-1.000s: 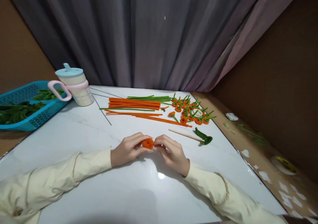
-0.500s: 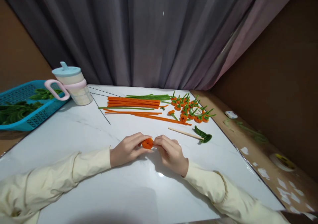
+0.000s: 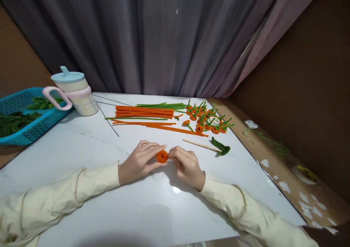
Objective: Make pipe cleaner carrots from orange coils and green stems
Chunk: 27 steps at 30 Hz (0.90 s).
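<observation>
Between my hands is a small round orange pipe-cleaner pumpkin, ribbed, with a dark hole at its middle facing me. My left hand grips it from the left, fingers over the top and thumb below. My right hand is closed, its thumb and fingertips pinched at the pumpkin's right edge; the exact part it pinches is hidden. Both hands are just above the white table. Beyond them lie a bundle of orange pipe cleaners, loose orange strips and green pipe cleaners.
At the back right stand several orange pieces with green stems around a white ring. A wooden stick touches dark green looped pipe cleaners. On the left are a cup with a handle and a blue basket of green pieces.
The left fingers have lifted and straightened a little over the pumpkin, whose central hole now faces me more. The whole view has shifted slightly, with table things appearing further left.
</observation>
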{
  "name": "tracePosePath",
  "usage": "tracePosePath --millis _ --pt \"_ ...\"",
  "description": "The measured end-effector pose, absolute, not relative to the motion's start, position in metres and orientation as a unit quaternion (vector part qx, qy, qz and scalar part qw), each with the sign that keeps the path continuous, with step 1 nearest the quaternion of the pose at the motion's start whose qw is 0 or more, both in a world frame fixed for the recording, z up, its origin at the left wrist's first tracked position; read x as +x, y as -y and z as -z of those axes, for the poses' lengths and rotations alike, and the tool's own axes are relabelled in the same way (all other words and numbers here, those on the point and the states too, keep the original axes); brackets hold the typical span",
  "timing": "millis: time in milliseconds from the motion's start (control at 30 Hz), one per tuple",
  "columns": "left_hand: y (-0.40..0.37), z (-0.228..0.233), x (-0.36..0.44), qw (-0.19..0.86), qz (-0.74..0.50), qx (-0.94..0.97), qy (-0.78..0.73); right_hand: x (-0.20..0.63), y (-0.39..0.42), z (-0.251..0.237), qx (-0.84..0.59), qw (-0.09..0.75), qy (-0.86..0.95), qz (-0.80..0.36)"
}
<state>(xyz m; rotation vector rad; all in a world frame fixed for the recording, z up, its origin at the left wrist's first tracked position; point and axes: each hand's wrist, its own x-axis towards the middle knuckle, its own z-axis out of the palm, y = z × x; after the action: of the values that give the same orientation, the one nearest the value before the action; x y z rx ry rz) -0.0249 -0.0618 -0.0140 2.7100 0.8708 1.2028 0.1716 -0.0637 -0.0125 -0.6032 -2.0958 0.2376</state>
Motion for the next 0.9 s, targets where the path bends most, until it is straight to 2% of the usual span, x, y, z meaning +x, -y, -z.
tracePosePath --millis 333,700,800,900 --pt "0.059 0.016 -0.0271 0.006 -0.415 0.88 -0.23 0.172 0.063 0.0155 -0.235 0.451 0.855 -0.097" --pt "0.063 0.0138 -0.0224 0.028 -0.402 0.875 -0.268 0.1696 0.0645 0.0145 -0.259 0.446 0.848 -0.118" --pt "0.0641 0.0124 -0.0224 0.075 -0.406 0.864 -0.287 0.1685 0.065 0.0128 -0.254 0.453 0.841 -0.153" --pt "0.0642 0.0076 -0.0244 0.176 -0.389 0.844 -0.324 0.1677 0.0662 0.009 -0.251 0.463 0.829 -0.19"
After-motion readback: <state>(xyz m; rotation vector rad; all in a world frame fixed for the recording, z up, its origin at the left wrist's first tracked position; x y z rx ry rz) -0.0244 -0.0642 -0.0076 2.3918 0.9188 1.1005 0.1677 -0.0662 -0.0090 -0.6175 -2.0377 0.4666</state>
